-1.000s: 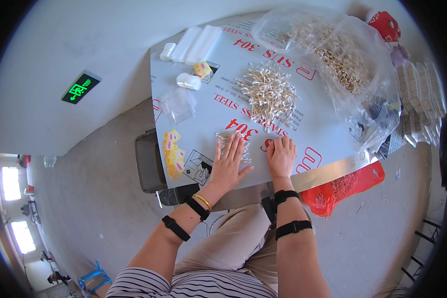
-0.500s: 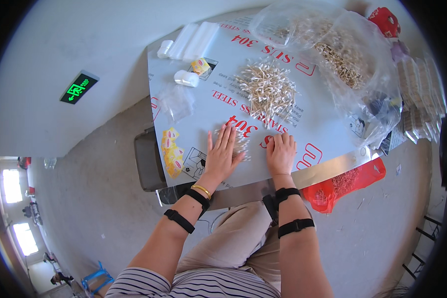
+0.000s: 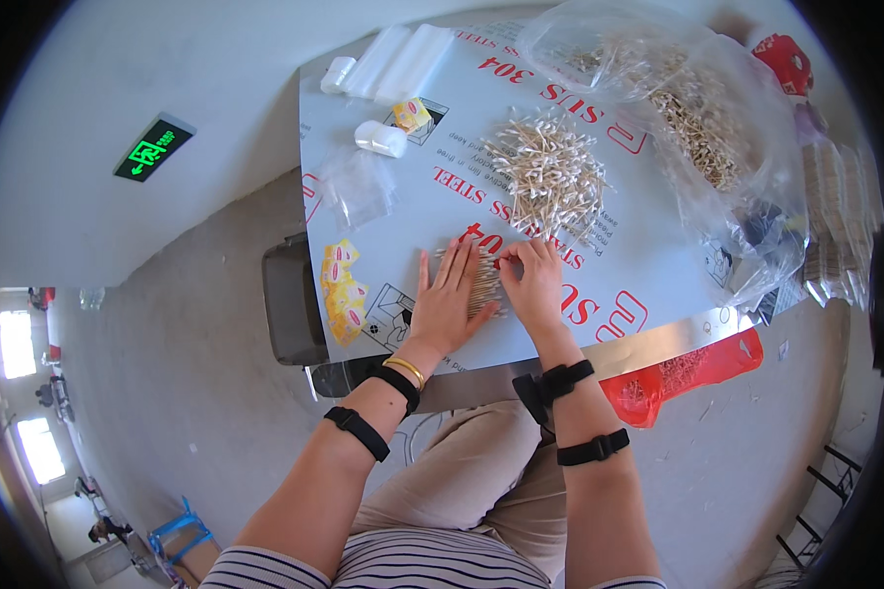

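Note:
My left hand lies flat, fingers spread, on a small clear bag filled with cotton swabs near the front of the table. My right hand rests on the bag's right side with its fingers curled at the upper edge. Beyond both hands sits a loose pile of cotton swabs. The table is covered by a white sheet with red printing.
A big clear bag of swabs fills the back right. An empty small clear bag, a white roll, a small yellow packet and flat white packs lie at the back left. A red bag hangs off the front edge. A dark stool stands left.
Both hands stay on the swab bag. My left hand has slid slightly toward the bag's left side and my right hand's fingers have curled onto its upper right edge.

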The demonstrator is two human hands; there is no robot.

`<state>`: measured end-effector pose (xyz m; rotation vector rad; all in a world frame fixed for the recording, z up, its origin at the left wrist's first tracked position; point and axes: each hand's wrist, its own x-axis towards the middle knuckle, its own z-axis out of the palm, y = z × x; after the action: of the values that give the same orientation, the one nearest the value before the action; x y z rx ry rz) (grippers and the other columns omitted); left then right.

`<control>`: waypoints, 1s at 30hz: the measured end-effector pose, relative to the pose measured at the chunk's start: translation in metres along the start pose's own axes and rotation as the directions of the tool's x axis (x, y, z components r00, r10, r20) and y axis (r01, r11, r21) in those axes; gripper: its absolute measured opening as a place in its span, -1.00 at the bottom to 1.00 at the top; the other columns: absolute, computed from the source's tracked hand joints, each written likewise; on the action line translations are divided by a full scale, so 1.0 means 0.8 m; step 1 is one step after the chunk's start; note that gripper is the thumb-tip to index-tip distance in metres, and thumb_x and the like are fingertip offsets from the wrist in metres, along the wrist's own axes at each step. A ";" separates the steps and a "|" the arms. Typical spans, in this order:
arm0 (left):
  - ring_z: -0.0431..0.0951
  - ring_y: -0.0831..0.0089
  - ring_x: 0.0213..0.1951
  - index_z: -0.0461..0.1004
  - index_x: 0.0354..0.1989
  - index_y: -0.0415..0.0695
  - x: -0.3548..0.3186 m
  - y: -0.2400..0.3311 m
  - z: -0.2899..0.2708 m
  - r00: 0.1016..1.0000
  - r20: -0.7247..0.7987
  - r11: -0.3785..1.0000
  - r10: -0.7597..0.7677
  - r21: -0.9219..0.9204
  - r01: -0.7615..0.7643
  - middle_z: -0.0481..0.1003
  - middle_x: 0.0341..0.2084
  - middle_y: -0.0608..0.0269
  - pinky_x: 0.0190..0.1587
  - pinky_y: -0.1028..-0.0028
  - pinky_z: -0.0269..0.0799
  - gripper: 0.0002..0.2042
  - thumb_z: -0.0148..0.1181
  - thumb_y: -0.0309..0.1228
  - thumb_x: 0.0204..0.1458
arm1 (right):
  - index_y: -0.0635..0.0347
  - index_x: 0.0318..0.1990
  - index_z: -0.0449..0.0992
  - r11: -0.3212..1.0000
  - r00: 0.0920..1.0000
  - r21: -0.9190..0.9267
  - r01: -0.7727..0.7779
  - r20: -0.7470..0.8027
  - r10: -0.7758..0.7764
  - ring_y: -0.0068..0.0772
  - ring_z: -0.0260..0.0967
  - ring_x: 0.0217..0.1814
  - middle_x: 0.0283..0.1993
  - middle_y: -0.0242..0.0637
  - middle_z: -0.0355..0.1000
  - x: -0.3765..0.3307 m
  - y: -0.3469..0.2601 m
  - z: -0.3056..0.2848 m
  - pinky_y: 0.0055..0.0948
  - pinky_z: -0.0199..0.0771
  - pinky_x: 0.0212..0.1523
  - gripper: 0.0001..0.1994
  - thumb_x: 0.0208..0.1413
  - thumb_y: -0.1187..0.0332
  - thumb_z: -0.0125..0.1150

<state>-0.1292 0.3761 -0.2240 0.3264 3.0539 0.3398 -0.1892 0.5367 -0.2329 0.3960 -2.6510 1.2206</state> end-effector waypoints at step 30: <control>-0.24 0.29 0.52 -0.10 0.48 -0.22 -0.001 0.002 0.003 1.000 0.000 0.999 0.006 0.032 -0.006 -0.10 0.49 0.13 0.46 -0.07 -0.47 -0.17 -0.24 0.20 0.23 | 0.24 -0.39 0.50 0.963 0.956 0.058 -0.264 -0.114 0.269 -0.25 0.39 -0.33 -0.41 -0.24 0.43 -0.028 0.019 -0.079 -0.32 0.43 -0.21 -0.91 -0.09 0.55 0.28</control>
<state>-0.1281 0.3782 -0.2257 0.3379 3.0620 0.2920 -0.1684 0.5980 -0.2098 -0.0337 -2.6395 1.3296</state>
